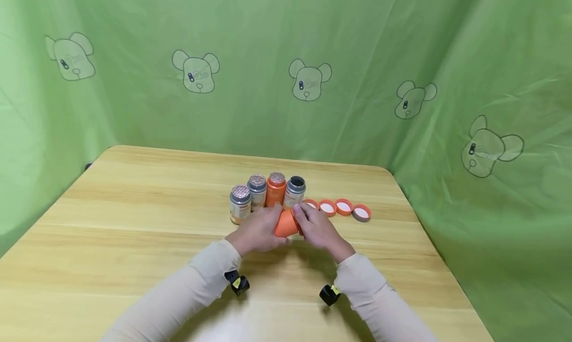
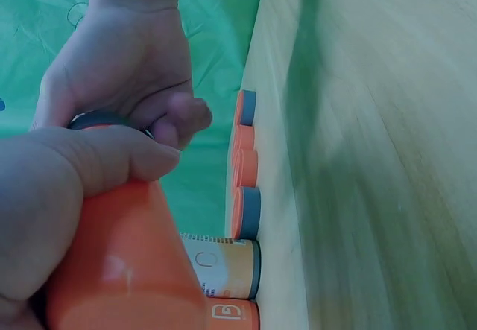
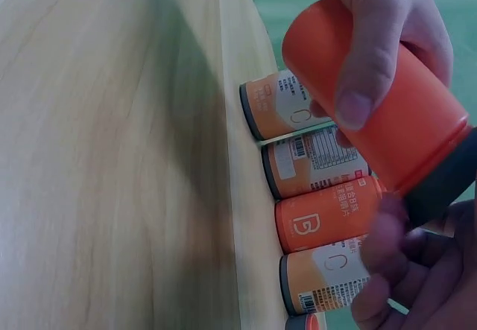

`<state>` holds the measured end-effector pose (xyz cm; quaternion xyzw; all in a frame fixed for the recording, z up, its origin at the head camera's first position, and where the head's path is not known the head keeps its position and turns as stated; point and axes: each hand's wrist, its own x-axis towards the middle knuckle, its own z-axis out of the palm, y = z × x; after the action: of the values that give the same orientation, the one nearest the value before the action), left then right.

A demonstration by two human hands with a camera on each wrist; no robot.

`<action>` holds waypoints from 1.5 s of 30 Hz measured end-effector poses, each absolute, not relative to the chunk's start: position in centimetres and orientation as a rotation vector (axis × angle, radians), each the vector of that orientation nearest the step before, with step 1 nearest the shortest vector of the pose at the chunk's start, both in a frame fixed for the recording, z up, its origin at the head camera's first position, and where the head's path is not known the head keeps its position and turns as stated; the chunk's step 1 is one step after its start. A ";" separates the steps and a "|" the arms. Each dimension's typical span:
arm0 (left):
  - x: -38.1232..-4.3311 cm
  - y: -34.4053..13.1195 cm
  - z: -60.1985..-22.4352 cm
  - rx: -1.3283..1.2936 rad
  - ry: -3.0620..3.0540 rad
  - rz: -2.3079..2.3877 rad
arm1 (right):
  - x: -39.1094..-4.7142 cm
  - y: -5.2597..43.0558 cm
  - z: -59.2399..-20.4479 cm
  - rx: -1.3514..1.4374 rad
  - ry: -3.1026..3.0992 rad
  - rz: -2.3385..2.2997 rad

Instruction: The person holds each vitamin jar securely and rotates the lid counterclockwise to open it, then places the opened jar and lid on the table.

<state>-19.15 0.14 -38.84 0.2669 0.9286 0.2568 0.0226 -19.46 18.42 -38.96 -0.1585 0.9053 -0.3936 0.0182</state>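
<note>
My left hand [image 1: 261, 230] grips an orange bottle [image 3: 373, 103], held tilted above the table, its thumb along the side. At the dark cap [image 3: 443, 177] of this bottle is my right hand [image 1: 319, 228], its fingers curled about the cap. Just beyond the hands, several bottles stand upright in a row. Silver foil covers the mouths of the leftmost grey bottle [image 1: 240, 208], the grey bottle beside it [image 1: 257, 189] and the orange bottle in the row [image 1: 275, 193]. The rightmost grey bottle [image 1: 295, 195] shows a dark, uncovered mouth.
Right of the bottles, several removed lids lie in a line with white insides up, among them an orange lid [image 1: 343, 207] and a grey lid [image 1: 361, 213] at the end. The wooden table [image 1: 134, 208] meets a green curtain [image 1: 250, 118] behind and on both sides.
</note>
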 end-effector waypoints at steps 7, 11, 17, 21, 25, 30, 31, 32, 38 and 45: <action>-19.0 0.2 -38.7 0.838 2.855 0.731 | -19.5 18.6 -39.1 -0.478 2.821 -1.196; -19.0 0.1 -38.7 0.851 2.867 0.704 | -19.4 18.6 -39.3 -0.496 2.811 -1.223; -18.9 -0.1 -39.0 0.872 2.887 0.700 | -19.1 18.5 -39.4 -0.497 2.772 -1.274; -18.9 -0.1 -39.1 0.872 2.893 0.718 | -19.1 18.5 -39.4 -0.510 2.756 -1.285; -18.9 -0.1 -39.0 0.877 2.901 0.721 | -19.1 18.5 -39.4 -0.525 2.748 -1.292; -18.9 0.0 -38.9 0.869 2.893 0.735 | -19.1 18.6 -39.4 -0.539 2.744 -1.302; -18.9 0.0 -38.9 0.867 2.888 0.741 | -19.1 18.6 -39.4 -0.541 2.744 -1.305; -19.0 0.0 -38.9 0.866 2.884 0.746 | -19.1 18.6 -39.4 -0.547 2.741 -1.309; -19.1 -0.2 -38.9 0.814 2.814 0.846 | -19.2 18.8 -39.4 -0.634 2.726 -1.303; -19.0 -0.3 -38.9 0.807 2.800 0.900 | -19.3 19.0 -39.3 -0.721 2.699 -1.303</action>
<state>-19.04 -0.25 -38.86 0.2644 0.9171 0.2949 0.0460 -19.34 19.01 -39.26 -0.2338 0.8753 -0.4223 0.0294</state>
